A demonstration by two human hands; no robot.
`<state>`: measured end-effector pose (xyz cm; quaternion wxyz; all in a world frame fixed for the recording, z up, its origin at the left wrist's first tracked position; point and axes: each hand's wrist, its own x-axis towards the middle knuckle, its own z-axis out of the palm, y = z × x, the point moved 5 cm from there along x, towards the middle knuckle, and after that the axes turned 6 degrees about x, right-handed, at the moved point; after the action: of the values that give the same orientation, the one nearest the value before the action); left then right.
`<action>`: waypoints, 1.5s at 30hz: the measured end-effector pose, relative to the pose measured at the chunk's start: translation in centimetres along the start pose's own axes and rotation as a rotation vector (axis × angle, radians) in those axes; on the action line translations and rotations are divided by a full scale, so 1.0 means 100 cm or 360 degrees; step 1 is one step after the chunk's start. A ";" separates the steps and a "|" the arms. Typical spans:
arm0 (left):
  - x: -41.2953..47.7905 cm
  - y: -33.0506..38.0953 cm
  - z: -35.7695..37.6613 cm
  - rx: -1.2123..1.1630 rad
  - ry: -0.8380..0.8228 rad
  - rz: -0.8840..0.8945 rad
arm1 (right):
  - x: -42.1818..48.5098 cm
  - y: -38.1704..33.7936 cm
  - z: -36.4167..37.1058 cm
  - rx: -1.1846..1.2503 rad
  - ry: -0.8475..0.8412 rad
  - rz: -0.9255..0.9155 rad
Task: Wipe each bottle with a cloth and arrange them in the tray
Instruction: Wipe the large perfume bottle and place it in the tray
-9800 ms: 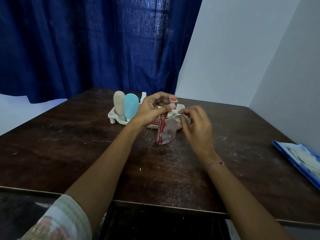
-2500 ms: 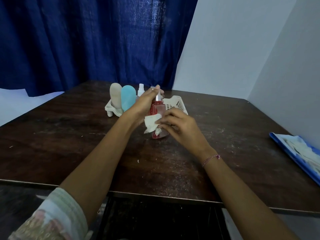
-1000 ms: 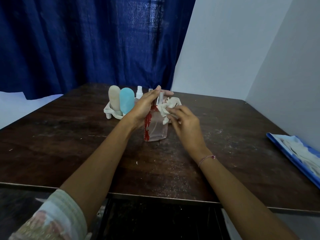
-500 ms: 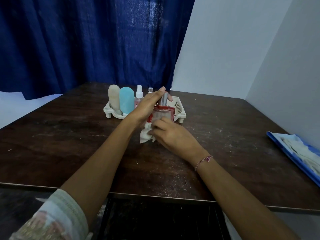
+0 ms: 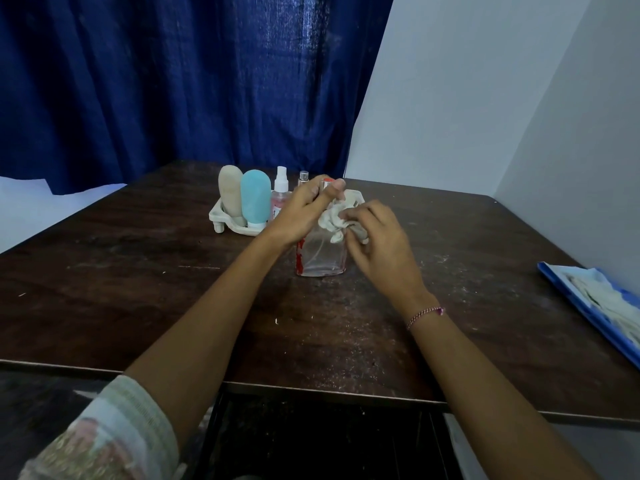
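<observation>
A clear square glass bottle [image 5: 320,256] with red trim stands on the dark wooden table, just in front of the white tray [image 5: 221,218]. My left hand [image 5: 304,213] grips its neck and cap from the left. My right hand [image 5: 375,237] pinches a crumpled white cloth [image 5: 334,220] against the bottle's upper right shoulder. In the tray stand a beige tube [image 5: 230,194], a light blue tube [image 5: 255,199], a small pink spray bottle [image 5: 280,195] and a thin silver-capped vial [image 5: 303,178]. The tray's right part is hidden behind my hands.
The table [image 5: 138,289] is scuffed and dusty, with its front edge close to me. A blue folder with white cloths [image 5: 602,306] lies at the right edge. A blue curtain hangs behind, and white walls close the right side.
My right hand has carried the cloth up from the bottle's lower left front to its upper right shoulder. My left hand keeps its hold on the top.
</observation>
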<state>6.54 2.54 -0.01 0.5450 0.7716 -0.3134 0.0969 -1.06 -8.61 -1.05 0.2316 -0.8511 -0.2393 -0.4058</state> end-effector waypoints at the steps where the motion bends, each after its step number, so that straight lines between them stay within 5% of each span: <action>1: 0.000 0.000 0.000 0.0019 0.0005 -0.0019 | 0.000 0.001 -0.001 0.0039 0.0020 0.0040; 5: -0.001 -0.003 -0.002 0.0081 0.0117 -0.0058 | -0.001 0.008 0.000 0.0184 0.0064 0.0182; 13: 0.003 -0.013 -0.027 -0.0296 0.0398 -0.0191 | -0.007 0.002 0.019 0.0202 -0.0475 -0.0041; 22: 0.002 -0.009 -0.001 -0.0349 0.0019 -0.0307 | 0.002 0.005 -0.012 0.0319 0.0205 0.0082; 30: 0.004 -0.010 -0.041 -0.1002 0.0483 -0.0301 | 0.000 0.001 -0.003 0.0443 -0.0013 0.0000; 37: 0.000 -0.014 -0.032 -0.1672 0.0688 -0.0615 | -0.005 -0.021 0.002 0.0132 0.0193 -0.0149; 45: -0.001 -0.028 -0.035 -0.1837 0.0820 -0.0728 | -0.008 -0.045 0.017 -0.0105 -0.0007 -0.0630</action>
<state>8.85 6.34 -0.89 0.9343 0.3558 -0.0034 -0.0230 -3.20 -4.24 -1.71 0.1189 -0.7955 -0.3891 -0.4491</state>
